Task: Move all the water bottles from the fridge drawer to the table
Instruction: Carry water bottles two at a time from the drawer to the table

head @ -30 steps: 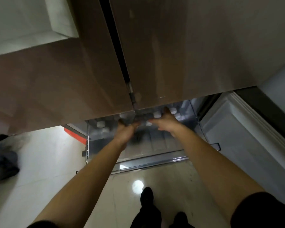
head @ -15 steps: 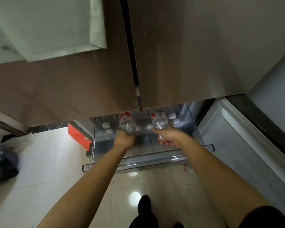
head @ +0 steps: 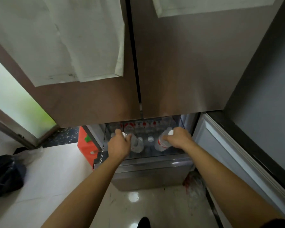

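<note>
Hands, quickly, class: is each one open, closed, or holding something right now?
Left hand: grips a water bottle.
Right hand: grips a second water bottle.

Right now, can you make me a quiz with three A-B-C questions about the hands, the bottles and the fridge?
1. Where is the orange box?
A) beside the fridge drawer, on its left
B) inside the drawer
C) on top of the fridge

2. What colour are the bottle caps?
A) blue
B) white
C) green

3. What are the left hand and the right hand doing?
A) lying flat on the floor
B) pushing the drawer shut
C) each gripping one bottle

Answers:
1 A, the box stands next to the drawer's left rail.
2 B, the caps in the drawer show white.
3 C, fingers curl round the left bottle and the right bottle.
</note>
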The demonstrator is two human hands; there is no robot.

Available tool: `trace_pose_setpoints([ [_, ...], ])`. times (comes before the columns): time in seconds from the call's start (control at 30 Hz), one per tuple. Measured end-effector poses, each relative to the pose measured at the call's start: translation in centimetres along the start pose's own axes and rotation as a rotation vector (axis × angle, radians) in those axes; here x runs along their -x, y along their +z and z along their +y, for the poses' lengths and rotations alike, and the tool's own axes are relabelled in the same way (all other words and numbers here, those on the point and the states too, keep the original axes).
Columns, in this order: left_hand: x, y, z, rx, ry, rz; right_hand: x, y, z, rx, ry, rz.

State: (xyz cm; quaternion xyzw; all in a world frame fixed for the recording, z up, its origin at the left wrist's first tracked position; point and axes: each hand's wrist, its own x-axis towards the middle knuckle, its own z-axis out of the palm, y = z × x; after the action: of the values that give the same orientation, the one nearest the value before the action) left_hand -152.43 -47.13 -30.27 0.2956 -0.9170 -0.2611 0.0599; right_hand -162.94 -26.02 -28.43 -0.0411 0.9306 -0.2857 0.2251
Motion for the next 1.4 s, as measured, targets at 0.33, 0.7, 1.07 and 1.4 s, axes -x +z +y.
trace_pose_setpoints([
  [0.33, -0.1, 2.3, -1.9, 0.060, 0.051, -0.062, -0.4, 3.8, 1.4, 0.114, -0.187, 0.035],
  [0.7, -1.2, 4.8, -4.1, 0.230, -0.144, -0.262, -2.3, 7.0, 3.9, 0.046, -0.108, -0.100],
  [1.07, 1.7, -0.2, -1.6, 0.410, 0.086, 0.070, 0.8, 4.3, 2.9, -0.167, -0.446, 0.114],
  [1.4, 12.4, -9.0, -4.6, 0.498, -0.033, 0.460, 7.0, 7.4, -3.9, -0.266, -0.760, 0.097],
])
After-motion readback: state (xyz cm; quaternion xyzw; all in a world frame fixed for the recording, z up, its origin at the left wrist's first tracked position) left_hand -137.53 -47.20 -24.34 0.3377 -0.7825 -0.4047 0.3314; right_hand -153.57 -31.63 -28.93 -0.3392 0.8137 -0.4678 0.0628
